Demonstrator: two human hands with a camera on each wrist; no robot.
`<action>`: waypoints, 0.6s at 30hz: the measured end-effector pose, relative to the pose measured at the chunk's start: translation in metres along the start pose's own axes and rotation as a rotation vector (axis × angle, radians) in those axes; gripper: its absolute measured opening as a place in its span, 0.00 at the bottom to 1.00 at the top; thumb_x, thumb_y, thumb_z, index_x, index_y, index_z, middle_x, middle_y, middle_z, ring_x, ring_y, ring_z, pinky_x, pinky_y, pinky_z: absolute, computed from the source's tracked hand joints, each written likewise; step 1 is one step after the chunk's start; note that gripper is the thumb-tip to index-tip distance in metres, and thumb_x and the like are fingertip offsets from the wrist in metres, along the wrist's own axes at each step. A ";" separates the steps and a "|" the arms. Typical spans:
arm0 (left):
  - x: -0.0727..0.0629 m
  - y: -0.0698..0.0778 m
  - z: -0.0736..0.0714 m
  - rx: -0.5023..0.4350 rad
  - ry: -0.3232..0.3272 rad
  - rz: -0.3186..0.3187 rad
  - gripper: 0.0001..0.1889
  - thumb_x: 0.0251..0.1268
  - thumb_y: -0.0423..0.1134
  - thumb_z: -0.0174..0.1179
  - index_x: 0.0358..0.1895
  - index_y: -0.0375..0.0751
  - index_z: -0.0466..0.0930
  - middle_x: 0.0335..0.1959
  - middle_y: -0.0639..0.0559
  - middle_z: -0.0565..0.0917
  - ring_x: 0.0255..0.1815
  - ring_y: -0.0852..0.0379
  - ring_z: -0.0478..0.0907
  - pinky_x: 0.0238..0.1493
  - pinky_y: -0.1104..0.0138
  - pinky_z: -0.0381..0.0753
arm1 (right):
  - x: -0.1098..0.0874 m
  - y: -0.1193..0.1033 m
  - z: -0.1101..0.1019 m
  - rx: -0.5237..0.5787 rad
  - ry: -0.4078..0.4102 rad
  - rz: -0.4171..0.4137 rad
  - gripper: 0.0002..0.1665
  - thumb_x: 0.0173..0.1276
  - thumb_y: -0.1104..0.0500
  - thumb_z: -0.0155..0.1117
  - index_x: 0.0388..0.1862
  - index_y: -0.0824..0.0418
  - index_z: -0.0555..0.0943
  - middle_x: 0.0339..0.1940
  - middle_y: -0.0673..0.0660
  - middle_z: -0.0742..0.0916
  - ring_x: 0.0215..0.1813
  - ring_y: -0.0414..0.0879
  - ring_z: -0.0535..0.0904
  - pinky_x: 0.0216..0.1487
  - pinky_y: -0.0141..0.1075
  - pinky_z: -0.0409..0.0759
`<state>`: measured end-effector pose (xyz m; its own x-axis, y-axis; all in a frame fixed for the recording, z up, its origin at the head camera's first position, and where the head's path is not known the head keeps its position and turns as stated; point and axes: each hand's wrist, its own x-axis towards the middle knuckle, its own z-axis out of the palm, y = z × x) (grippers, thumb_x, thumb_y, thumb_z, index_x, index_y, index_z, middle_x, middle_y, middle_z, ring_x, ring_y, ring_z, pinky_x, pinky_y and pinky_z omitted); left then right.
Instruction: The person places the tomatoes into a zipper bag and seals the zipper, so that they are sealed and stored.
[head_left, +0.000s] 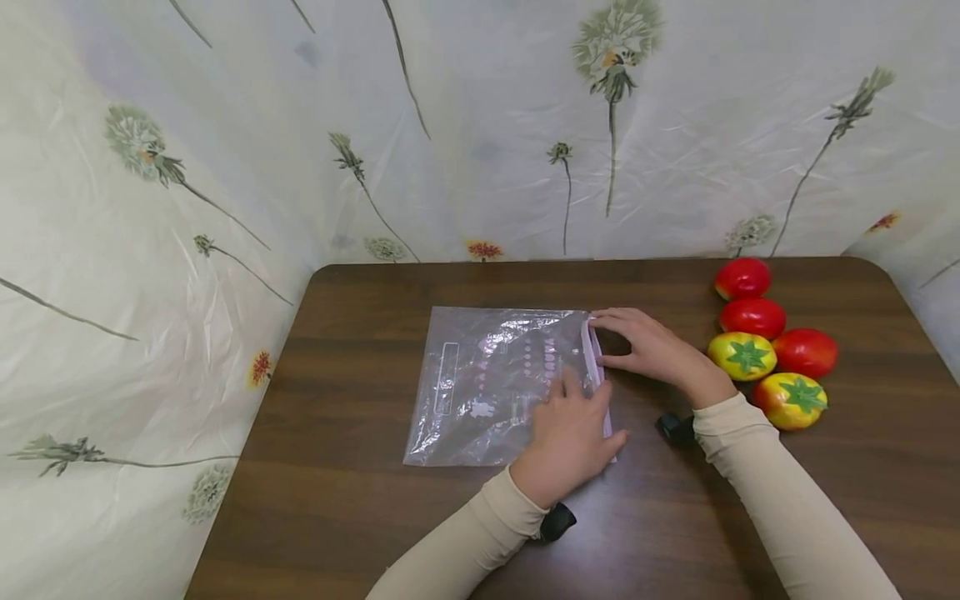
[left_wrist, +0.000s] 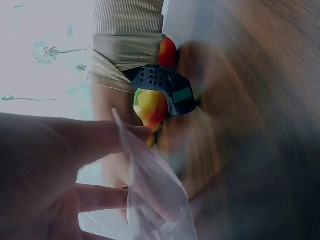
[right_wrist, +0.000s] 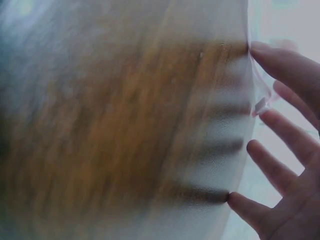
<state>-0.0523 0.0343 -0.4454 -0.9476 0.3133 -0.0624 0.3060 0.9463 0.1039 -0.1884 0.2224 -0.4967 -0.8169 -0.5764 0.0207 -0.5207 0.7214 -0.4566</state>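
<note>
A clear zip bag [head_left: 465, 400] with pink printing lies flat on the brown table, its pale zip edge [head_left: 592, 342] on the right. Blurred in the head view, my left hand [head_left: 567, 437] spreads its fingers over the bag's near right part, thumb past the zip edge. In the left wrist view the bag's lip [left_wrist: 157, 185] stands up at the left thumb and fingers. My right hand [head_left: 660, 350] reaches the zip edge's far end with thumb and fingers apart. A small slider [right_wrist: 261, 105] shows by its fingertips in the right wrist view.
On the right of the table several toy fruits cluster, among them a red one [head_left: 742, 277] and a yellow one with a green leaf top [head_left: 741, 356]. Dark wrist devices [head_left: 557, 522] sit under both sleeves. A flower-patterned curtain [head_left: 480, 125] hangs behind the table [head_left: 337, 517].
</note>
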 end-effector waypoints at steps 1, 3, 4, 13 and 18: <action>0.000 0.000 0.000 -0.005 -0.005 -0.001 0.32 0.62 0.70 0.63 0.67 0.64 0.72 0.60 0.43 0.76 0.62 0.47 0.78 0.33 0.59 0.83 | 0.000 0.000 0.000 0.003 -0.001 0.004 0.38 0.64 0.53 0.77 0.70 0.64 0.77 0.72 0.66 0.78 0.74 0.66 0.69 0.75 0.66 0.65; 0.001 0.000 0.001 -0.018 -0.005 0.003 0.32 0.61 0.68 0.65 0.66 0.62 0.73 0.62 0.43 0.76 0.62 0.47 0.78 0.32 0.60 0.83 | 0.000 0.000 -0.001 0.004 -0.003 0.006 0.38 0.65 0.52 0.76 0.70 0.64 0.77 0.72 0.66 0.78 0.74 0.66 0.69 0.75 0.66 0.65; 0.001 -0.001 0.002 -0.029 -0.003 0.003 0.32 0.61 0.67 0.65 0.66 0.60 0.72 0.63 0.42 0.76 0.62 0.48 0.78 0.32 0.60 0.83 | 0.000 0.000 -0.001 0.004 -0.005 0.005 0.38 0.65 0.52 0.76 0.71 0.63 0.77 0.72 0.66 0.78 0.75 0.66 0.69 0.75 0.66 0.64; -0.001 -0.017 0.004 -0.208 0.081 0.069 0.35 0.60 0.56 0.69 0.67 0.43 0.72 0.56 0.49 0.84 0.49 0.52 0.86 0.41 0.61 0.88 | 0.001 0.001 -0.001 0.002 -0.011 0.011 0.38 0.65 0.53 0.76 0.71 0.62 0.77 0.73 0.65 0.78 0.74 0.65 0.69 0.76 0.64 0.65; -0.003 -0.022 0.011 -0.271 0.110 0.059 0.37 0.59 0.53 0.70 0.69 0.40 0.71 0.57 0.48 0.85 0.52 0.51 0.87 0.48 0.59 0.88 | 0.001 0.001 0.000 0.003 -0.019 0.031 0.39 0.64 0.52 0.77 0.72 0.62 0.76 0.73 0.65 0.78 0.75 0.64 0.69 0.76 0.64 0.65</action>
<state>-0.0552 0.0134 -0.4582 -0.9376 0.3427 0.0585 0.3395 0.8662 0.3667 -0.1899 0.2231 -0.4970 -0.8278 -0.5610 -0.0105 -0.4943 0.7381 -0.4592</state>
